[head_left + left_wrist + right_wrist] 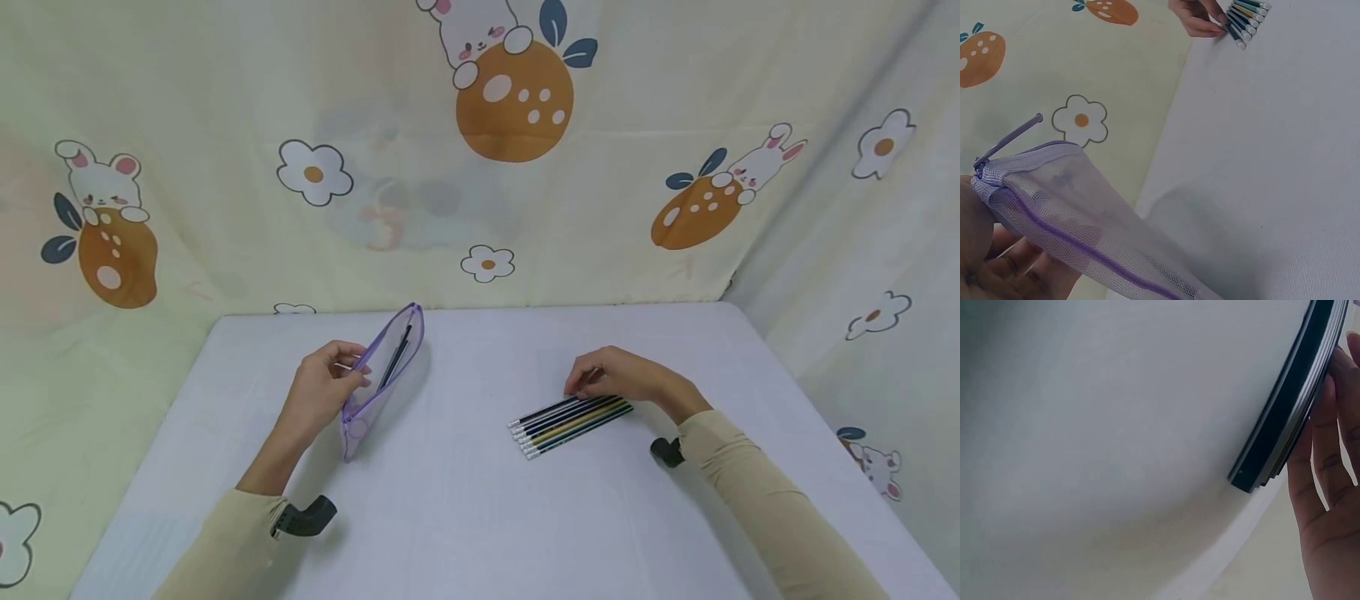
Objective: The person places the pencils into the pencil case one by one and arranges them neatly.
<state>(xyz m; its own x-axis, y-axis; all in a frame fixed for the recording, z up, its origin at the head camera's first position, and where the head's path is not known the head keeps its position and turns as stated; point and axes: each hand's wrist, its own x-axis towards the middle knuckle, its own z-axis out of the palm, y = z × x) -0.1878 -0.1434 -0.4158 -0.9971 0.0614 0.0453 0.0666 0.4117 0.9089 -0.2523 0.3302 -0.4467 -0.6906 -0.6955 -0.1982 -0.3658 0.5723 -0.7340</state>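
Observation:
My left hand (324,385) grips the near side of a purple-trimmed mesh pencil case (362,427), thumb inside the rim and fingers around the outside. The case is tilted with its mouth spread, and dark pencils (395,358) show inside it. In the left wrist view its zip pull (1013,139) sticks up from one end. To the right, several pencils (573,425), mostly dark with one yellow, lie side by side with white eraser ends toward the left. My right hand (611,375) reaches over them, fairly straight fingers touching the far edge of the row; its thumb is hidden.
A white-covered table (450,517) lies under both hands. Behind it hangs a cream curtain (225,250) with rabbits and flowers, which also runs down the right side. A black wrist device (306,517) sits at the left cuff, another (666,452) at the right.

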